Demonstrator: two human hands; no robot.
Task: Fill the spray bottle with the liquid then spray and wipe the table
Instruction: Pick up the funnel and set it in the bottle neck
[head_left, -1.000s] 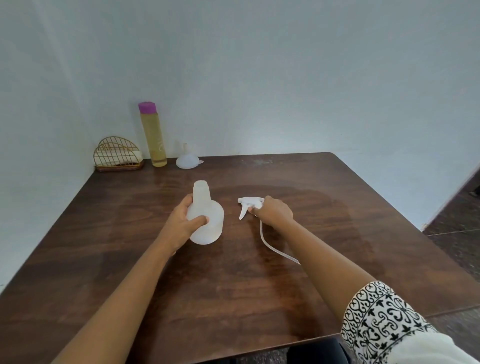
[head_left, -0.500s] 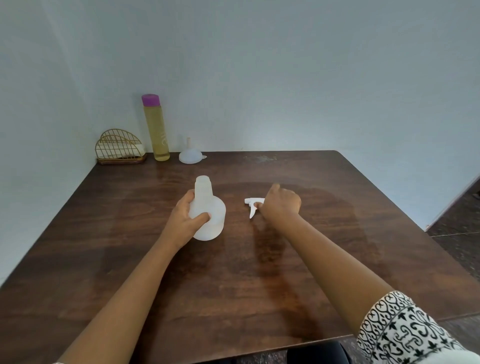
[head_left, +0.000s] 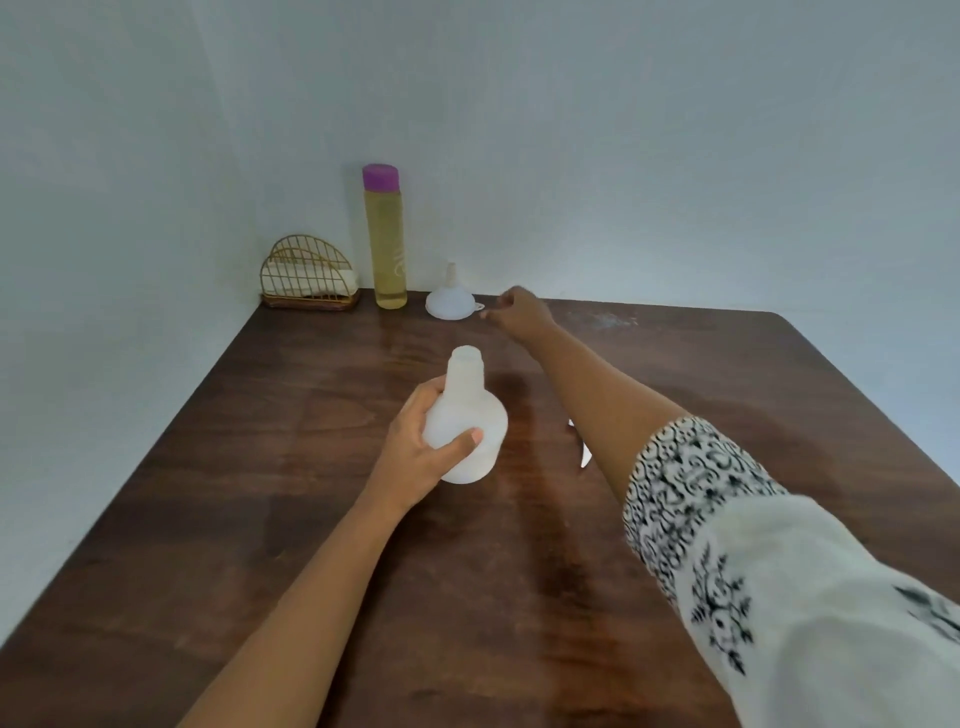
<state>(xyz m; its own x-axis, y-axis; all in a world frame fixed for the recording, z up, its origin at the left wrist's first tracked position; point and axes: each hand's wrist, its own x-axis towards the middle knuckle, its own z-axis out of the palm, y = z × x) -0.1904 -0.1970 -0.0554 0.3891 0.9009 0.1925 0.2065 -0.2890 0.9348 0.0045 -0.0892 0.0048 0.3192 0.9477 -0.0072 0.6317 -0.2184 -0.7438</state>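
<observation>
A white translucent spray bottle (head_left: 470, 415) stands upright without its top on the brown wooden table (head_left: 291, 499), and my left hand (head_left: 421, 452) grips its body. My right hand (head_left: 519, 312) is stretched far across the table, just right of the white funnel (head_left: 449, 304), fingers loosely curled and holding nothing. The white spray head (head_left: 584, 452) lies on the table, mostly hidden under my right forearm. A tall bottle of yellow liquid (head_left: 385, 244) with a purple cap stands at the back by the wall.
A gold wire holder (head_left: 310, 275) with a pale folded cloth in it sits in the back left corner against the wall. The table's left edge runs along the left wall. A pale smear (head_left: 602, 319) marks the back of the table.
My right hand let go of the spray head, left it on the table, and reached to the back beside the funnel. My left hand keeps its hold on the bottle.
</observation>
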